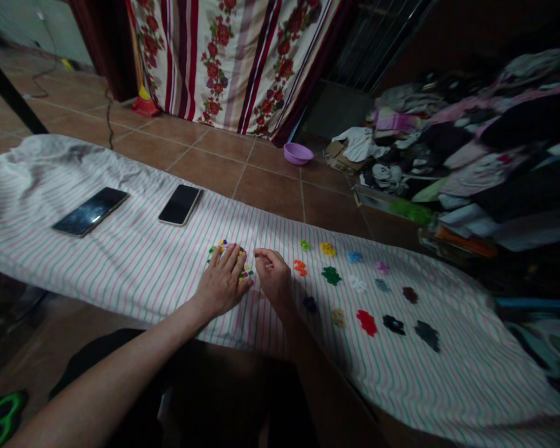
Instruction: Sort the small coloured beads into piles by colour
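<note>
We're apparently picking through multicoloured pieces [247, 274] beneath the slightly parted fingers of our left hand [223, 280]; our right hand [276, 275] is pinching fingertips together, contents unclear, next needing delicacy.

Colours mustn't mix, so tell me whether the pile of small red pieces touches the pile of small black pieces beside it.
Apart. The head view shows white striped cloth between the red pile and the black pile.

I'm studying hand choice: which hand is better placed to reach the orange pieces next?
Probably the right hand: it is nearer the orange pieces, while the left hand partly covers some mixed pieces.
</note>
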`<move>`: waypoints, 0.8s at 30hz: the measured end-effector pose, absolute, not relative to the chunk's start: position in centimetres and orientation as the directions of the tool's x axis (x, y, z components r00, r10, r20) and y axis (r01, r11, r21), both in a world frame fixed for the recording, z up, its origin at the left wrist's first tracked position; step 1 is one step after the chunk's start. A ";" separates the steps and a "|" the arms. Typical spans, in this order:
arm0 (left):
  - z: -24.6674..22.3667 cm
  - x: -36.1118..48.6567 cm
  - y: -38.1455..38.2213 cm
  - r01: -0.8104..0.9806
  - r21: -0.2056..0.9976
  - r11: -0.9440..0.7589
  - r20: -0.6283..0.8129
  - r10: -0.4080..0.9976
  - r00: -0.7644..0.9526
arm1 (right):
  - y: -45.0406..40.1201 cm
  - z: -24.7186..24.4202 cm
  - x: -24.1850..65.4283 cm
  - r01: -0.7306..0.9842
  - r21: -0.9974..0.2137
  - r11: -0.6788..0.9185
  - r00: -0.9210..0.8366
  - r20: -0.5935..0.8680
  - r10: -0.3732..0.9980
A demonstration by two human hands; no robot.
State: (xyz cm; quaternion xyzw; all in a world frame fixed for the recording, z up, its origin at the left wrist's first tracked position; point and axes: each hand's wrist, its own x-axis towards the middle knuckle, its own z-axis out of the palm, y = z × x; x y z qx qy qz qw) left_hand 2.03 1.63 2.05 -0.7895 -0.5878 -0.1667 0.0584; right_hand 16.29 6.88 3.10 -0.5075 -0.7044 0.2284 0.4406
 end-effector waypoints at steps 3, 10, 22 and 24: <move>2.1 2.6 1.3 0.941 0.095 -0.324 0.340 0.899 0.275 | 6.8 3.5 16.8 0.517 -0.764 0.385 -0.100 0.394 0.914; 2.1 3.5 -0.1 0.942 0.080 -0.326 0.352 0.893 0.280 | 6.6 4.6 18.3 0.527 -0.749 0.402 -0.099 0.415 0.904; 1.0 6.0 -1.7 0.899 0.015 -0.438 0.314 0.855 0.412 | 5.9 5.4 23.1 0.523 -0.777 0.352 -0.013 0.405 0.914; 0.9 6.6 -1.7 0.907 -0.007 -0.422 0.308 0.862 0.403 | 6.0 5.4 24.6 0.529 -0.772 0.351 0.000 0.414 0.910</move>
